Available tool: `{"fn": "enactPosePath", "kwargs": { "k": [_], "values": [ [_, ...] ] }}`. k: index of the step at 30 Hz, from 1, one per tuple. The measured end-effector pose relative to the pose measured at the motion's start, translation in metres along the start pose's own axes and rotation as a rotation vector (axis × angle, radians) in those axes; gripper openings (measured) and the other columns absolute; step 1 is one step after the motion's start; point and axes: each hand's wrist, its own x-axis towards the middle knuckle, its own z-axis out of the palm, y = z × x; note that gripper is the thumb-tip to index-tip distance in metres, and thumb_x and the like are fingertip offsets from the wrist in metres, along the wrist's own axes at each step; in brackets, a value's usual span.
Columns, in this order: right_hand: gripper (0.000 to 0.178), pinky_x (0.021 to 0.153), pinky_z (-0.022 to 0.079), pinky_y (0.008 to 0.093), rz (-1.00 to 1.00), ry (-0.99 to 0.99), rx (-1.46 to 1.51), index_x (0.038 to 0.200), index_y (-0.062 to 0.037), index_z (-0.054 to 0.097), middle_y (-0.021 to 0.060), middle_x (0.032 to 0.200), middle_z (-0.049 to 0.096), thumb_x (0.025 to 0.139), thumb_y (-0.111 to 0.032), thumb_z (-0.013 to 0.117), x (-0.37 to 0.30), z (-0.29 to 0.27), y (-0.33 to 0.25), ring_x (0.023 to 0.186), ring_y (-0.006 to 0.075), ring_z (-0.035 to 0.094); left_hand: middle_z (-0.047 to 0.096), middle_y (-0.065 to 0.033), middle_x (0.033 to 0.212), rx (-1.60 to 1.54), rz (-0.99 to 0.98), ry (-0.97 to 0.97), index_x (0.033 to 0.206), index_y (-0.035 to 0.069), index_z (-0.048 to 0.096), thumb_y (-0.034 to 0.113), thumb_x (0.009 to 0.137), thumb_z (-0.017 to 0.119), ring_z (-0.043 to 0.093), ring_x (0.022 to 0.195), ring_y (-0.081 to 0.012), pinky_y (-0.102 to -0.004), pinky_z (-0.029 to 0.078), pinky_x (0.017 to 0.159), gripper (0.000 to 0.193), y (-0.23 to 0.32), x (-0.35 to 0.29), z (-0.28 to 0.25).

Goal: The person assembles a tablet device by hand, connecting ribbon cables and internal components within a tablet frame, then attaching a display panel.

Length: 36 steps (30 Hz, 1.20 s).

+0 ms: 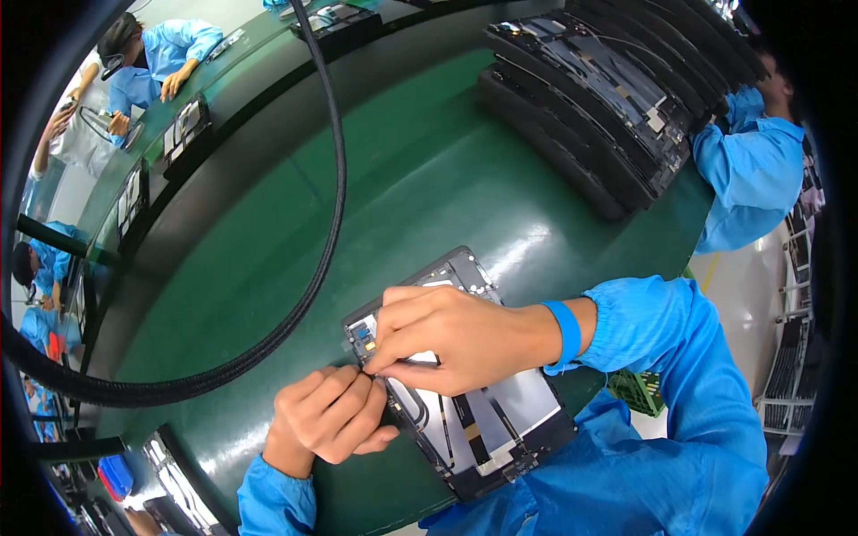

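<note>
An opened tablet (529, 404) lies tilted on the green table in front of me, its inner boards, dark ribbon cables and silvery panels bare. Across its upper left part reaches my right hand (451, 338), with thumb and fingers pinched together at the left edge; a blue band circles that wrist. My left hand (329, 415) is closed, fingers curled, just outside the same edge. Its fingertips meet those of the right hand beside a small board with a gold-coloured part. Whatever the two pinches hold is too small or hidden to make out.
Stacked black trays (545, 134) with an opened tablet on top stand at the far right, beside a co-worker's blue sleeve (751, 170). A thick black cable (335, 196) loops across the left. Another opened device (183, 482) lies lower left. A green crate (639, 391) sits below the table edge.
</note>
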Motion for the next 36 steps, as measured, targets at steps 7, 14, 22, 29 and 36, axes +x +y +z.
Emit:
{"fn": "enactPosePath", "kwargs": {
  "k": [7, 14, 22, 29, 36],
  "values": [
    [0.005, 0.076, 0.055, 0.0420, 0.013, 0.019, -0.043, 0.091, -0.0031, 0.077, 0.0098, 0.088, 0.071, 0.086, -0.003, 0.079, 0.0000, 0.0035, -0.0034, 0.091, 0.0301, 0.064, 0.072, -0.0072, 0.084, -0.023, -0.062, 0.045, 0.094, 0.003, 0.079, 0.036, 0.095, 0.073, 0.073, 0.079, -0.0228, -0.0329, 0.055, 0.062, 0.034, 0.0011, -0.0041, 0.0037],
    [0.010, 0.077, 0.057, 0.0416, 0.112, -0.030, -0.060, 0.093, -0.0019, 0.076, 0.0082, 0.089, 0.075, 0.084, 0.000, 0.079, -0.0011, -0.0004, -0.0015, 0.090, 0.0295, 0.068, 0.072, -0.0078, 0.084, -0.139, -0.154, 0.086, 0.097, 0.002, 0.080, 0.032, 0.090, 0.072, 0.071, 0.074, -0.0236, -0.0338, 0.053, 0.057, 0.032, 0.0033, -0.0006, 0.0047],
    [0.010, 0.075, 0.058, 0.0415, 0.144, -0.034, -0.038, 0.093, -0.0010, 0.078, 0.0088, 0.088, 0.076, 0.084, 0.000, 0.078, 0.0003, -0.0037, -0.0044, 0.090, 0.0286, 0.069, 0.072, -0.0063, 0.082, -0.143, -0.162, 0.121, 0.099, 0.002, 0.082, 0.030, 0.089, 0.072, 0.071, 0.073, -0.0226, -0.0337, 0.053, 0.057, 0.032, 0.0041, -0.0036, 0.0066],
    [0.009, 0.066, 0.058, 0.0385, 0.126, 0.053, -0.061, 0.090, -0.0003, 0.078, 0.0102, 0.082, 0.075, 0.082, 0.000, 0.080, -0.0011, -0.0001, -0.0050, 0.077, 0.0266, 0.070, 0.072, -0.0057, 0.081, -0.199, -0.208, 0.130, 0.099, 0.002, 0.083, 0.027, 0.086, 0.073, 0.070, 0.072, -0.0222, -0.0339, 0.054, 0.059, 0.031, 0.0052, -0.0027, 0.0035],
    [0.007, 0.063, 0.057, 0.0389, 0.240, 0.062, -0.047, 0.092, 0.0009, 0.076, 0.0125, 0.081, 0.072, 0.085, 0.001, 0.077, -0.0049, -0.0020, -0.0079, 0.074, 0.0274, 0.071, 0.072, -0.0055, 0.080, -0.226, -0.207, 0.128, 0.099, 0.001, 0.083, 0.026, 0.084, 0.074, 0.070, 0.072, -0.0228, -0.0341, 0.054, 0.059, 0.030, 0.0023, -0.0012, 0.0058]
  ]
}}
